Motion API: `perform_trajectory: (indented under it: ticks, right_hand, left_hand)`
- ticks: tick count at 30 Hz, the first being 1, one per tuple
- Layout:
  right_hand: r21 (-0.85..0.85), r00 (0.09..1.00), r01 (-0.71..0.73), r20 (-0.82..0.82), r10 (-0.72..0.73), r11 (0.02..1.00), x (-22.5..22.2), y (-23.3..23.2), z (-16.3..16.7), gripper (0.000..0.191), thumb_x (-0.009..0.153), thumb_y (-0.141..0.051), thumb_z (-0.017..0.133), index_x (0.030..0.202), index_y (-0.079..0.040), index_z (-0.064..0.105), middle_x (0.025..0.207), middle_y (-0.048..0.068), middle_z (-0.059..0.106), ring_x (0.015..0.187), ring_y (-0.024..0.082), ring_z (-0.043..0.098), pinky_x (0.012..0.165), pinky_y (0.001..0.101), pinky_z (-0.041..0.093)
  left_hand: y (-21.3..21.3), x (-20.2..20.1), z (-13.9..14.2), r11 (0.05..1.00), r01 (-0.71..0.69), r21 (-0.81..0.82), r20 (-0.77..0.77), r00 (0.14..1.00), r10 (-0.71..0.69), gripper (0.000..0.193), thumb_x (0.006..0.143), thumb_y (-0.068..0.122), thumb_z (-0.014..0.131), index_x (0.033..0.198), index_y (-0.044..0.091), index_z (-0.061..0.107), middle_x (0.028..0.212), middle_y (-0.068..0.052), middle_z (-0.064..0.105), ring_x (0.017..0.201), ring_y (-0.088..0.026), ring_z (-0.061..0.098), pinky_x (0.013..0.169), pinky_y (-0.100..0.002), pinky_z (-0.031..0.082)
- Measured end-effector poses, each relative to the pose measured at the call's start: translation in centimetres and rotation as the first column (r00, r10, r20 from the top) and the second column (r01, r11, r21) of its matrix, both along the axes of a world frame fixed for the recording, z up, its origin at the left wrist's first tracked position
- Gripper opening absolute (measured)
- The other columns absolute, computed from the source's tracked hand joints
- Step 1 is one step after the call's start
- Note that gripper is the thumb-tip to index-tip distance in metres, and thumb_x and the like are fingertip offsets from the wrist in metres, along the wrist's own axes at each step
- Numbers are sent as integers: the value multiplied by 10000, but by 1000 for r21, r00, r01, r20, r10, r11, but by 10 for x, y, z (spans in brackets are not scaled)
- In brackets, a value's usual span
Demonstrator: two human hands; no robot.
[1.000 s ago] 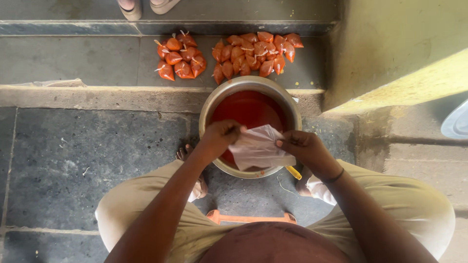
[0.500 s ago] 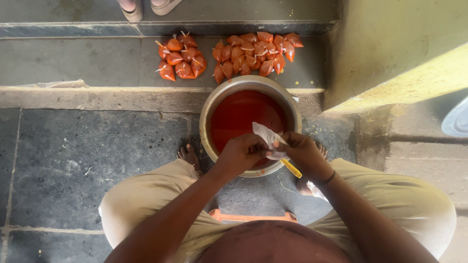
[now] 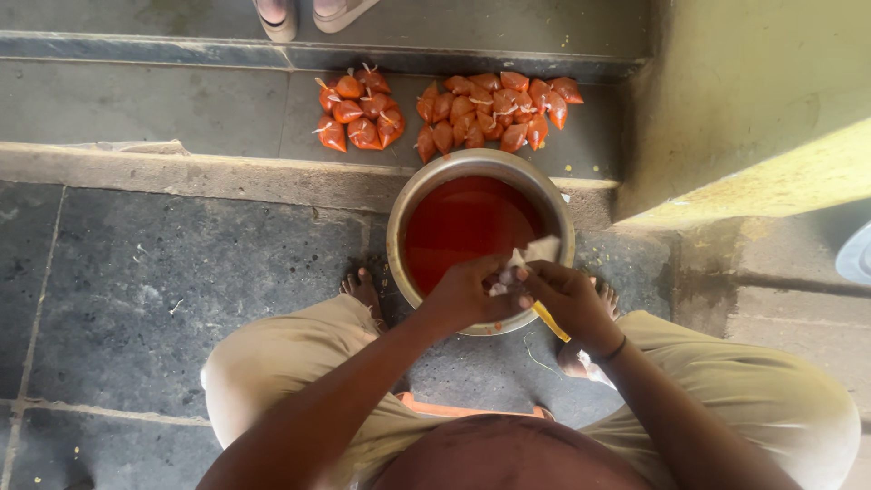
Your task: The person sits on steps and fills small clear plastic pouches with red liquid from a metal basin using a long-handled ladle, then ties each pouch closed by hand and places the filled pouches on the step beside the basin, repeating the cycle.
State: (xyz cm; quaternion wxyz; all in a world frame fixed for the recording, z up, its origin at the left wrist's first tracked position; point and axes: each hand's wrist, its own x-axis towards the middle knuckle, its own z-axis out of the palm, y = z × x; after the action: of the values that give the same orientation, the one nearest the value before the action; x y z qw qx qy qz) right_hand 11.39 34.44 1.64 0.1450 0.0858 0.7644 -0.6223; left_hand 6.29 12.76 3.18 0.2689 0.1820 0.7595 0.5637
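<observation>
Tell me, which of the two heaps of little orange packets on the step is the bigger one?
The right heap, above the metal pot, is bigger: it spreads wider and holds clearly more tied packets than the small left heap.

- Metal pot (image 3: 553,204) of red liquid: one, centre.
- Clusters of tied red-filled pouches: two, on the far step. Left cluster (image 3: 358,109): about eight pouches. Right cluster (image 3: 494,111): roughly fifteen; exact count unclear, as they overlap.
- Small clear plastic bag (image 3: 531,259): one, over the pot's near rim.
- Yellow handle (image 3: 551,321): one.
- Hands: two, left hand (image 3: 472,292), right hand (image 3: 567,299).
- Bystander's feet (image 3: 308,11), far edge: two.
</observation>
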Motion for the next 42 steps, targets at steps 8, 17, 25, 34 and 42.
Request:
perform_trajectory:
  ticks: [8,17,25,34,42]
  right_hand:
    - [-102,996,88,-5,-89,991,-6,10,1,290,990,-239,650,1128,1,735,876,74,793,806,126,741,762,267,591]
    - [209,997,-20,-73,36,978,6,-8,9,278,956,-278,691,1086,-44,766,827,45,810,753,80,745,674,229,564]
    - [40,999,19,-46,-17,999,1,-3,3,273,961,-241,688,1126,-26,722,902,67,800,805,98,747,723,254,601]
    - [662,663,228,-642,384,714,5,-24,56,259,787,-185,763,955,-69,603,1244,162,649,1141,331,655,949,422,537]
    - [699,806,-11,-417,419,715,8,-19,44,209,826,-45,655,1024,-77,712,1141,89,719,929,294,719,769,403,584]
  left_hand:
    - [-7,-21,-3,971,-239,9,-90,967,239,351,884,281,770,1165,70,750,993,-80,802,824,-115,741,761,-269,591]
    - [0,-12,6,992,-55,109,228,973,29,617,785,223,872,1319,61,608,1103,-90,728,978,-140,713,869,-286,596]
    - [-5,-25,-16,973,-163,161,150,979,139,393,859,-1,760,1236,10,649,1067,-84,763,992,-156,756,869,-287,624]
    - [-4,-11,14,994,-70,-82,-230,972,49,232,850,43,766,1033,28,624,910,-130,747,827,-239,787,701,-335,603]
    - [0,-1,22,965,5,-263,-641,746,-178,209,825,22,627,1001,43,738,1131,-117,712,963,-310,712,835,-424,569]
